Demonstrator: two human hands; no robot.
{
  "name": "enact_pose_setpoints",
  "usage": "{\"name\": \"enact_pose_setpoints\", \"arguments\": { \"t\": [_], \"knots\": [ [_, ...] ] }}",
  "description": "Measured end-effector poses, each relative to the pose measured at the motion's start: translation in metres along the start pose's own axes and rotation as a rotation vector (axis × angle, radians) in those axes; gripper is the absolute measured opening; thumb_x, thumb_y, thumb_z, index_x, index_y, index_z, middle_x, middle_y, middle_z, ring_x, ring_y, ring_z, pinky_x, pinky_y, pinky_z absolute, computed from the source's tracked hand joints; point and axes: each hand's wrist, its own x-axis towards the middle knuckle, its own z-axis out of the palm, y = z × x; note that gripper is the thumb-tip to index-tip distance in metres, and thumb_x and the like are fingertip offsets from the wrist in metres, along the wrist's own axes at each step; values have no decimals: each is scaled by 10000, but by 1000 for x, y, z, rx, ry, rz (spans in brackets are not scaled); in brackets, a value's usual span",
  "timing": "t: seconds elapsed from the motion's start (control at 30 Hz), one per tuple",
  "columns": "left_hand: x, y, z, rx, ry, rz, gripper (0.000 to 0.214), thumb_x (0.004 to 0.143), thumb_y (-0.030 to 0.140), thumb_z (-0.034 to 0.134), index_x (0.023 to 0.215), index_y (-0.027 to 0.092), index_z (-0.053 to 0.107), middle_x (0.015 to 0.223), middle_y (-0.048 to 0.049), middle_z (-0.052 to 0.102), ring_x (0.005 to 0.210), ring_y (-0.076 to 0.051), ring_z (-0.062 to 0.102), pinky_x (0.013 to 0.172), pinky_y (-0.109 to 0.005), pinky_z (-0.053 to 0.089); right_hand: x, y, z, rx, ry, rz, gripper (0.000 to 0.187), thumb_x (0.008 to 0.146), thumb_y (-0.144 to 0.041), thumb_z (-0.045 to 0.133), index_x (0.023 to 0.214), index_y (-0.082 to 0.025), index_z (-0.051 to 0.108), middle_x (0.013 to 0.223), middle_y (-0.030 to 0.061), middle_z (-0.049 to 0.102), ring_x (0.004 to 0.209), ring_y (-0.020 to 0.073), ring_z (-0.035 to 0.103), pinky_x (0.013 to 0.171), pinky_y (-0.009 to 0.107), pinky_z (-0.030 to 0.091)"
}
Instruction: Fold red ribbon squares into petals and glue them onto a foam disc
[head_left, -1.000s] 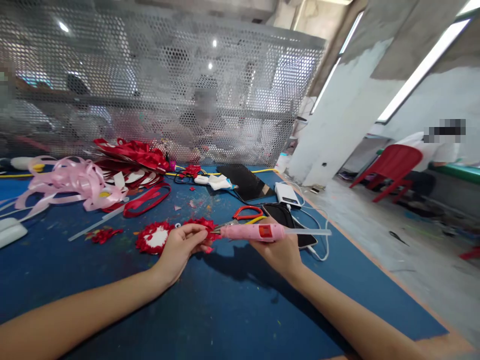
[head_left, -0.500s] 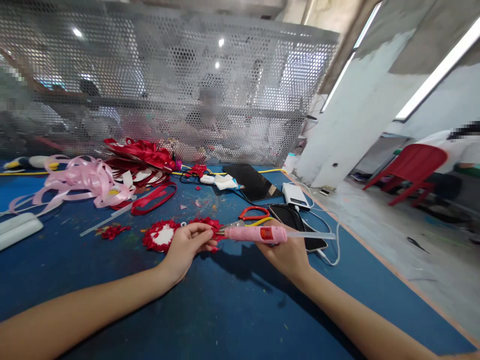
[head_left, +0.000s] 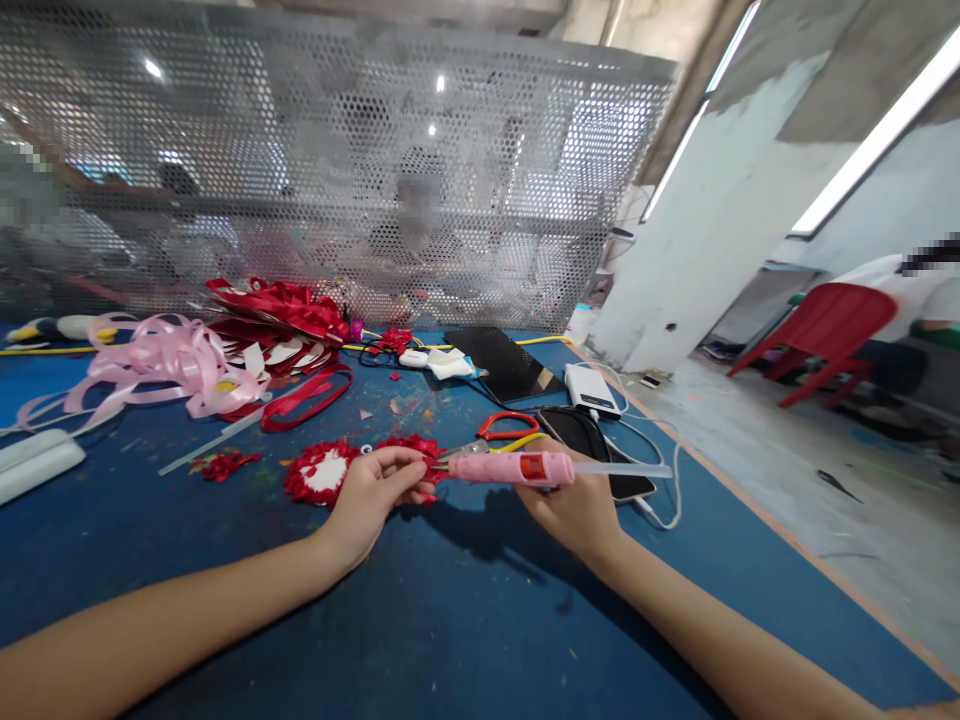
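Note:
My right hand (head_left: 571,508) grips a pink glue gun (head_left: 510,467) held level, a clear glue stick poking out of its back end to the right. Its tip points left at a small red ribbon rosette (head_left: 411,446) that my left hand (head_left: 371,492) pinches between thumb and fingers just above the blue table (head_left: 450,620). A second red rosette with a white centre (head_left: 324,471) lies flat on the table just left of my left hand.
Red-handled scissors (head_left: 504,428), a phone (head_left: 592,445) on a white cable and a power bank (head_left: 592,390) lie behind the glue gun. Pink ribbon (head_left: 161,360) and red ribbon (head_left: 281,305) pile at the back left. A perforated metal screen (head_left: 337,170) closes the far edge.
Since a second ago the view has shifted slightly, so things sit a little further right in the picture. Both hands keep the same hold and pose.

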Motion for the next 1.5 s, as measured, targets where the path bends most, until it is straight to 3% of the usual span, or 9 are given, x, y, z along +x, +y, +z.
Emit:
{"name": "enact_pose_setpoints", "arguments": {
  "t": [0.47,1.2,1.5],
  "knots": [
    [0,0,0,12,2,7,298,578,298,823,748,106,671,593,-26,689,550,-121,653,530,-190,505,1,3,1,-56,2,-57,93,760,-212,458,685,-190,509,621,47,607,566,178,590,548,268,433],
    [-1,1,1,38,12,16,282,574,292,818,745,114,682,594,-28,694,548,-118,646,522,-188,491,4,0,-1,-131,36,-70,115,717,-172,446,607,-207,442,523,-1,499,489,134,468,489,235,313],
    [-2,0,1,40,11,18,288,561,302,823,729,120,677,588,-26,684,549,-137,653,522,-212,502,4,4,1,-163,0,-10,88,698,-188,491,613,-202,510,587,24,595,545,158,545,528,249,351]
  ]
}}
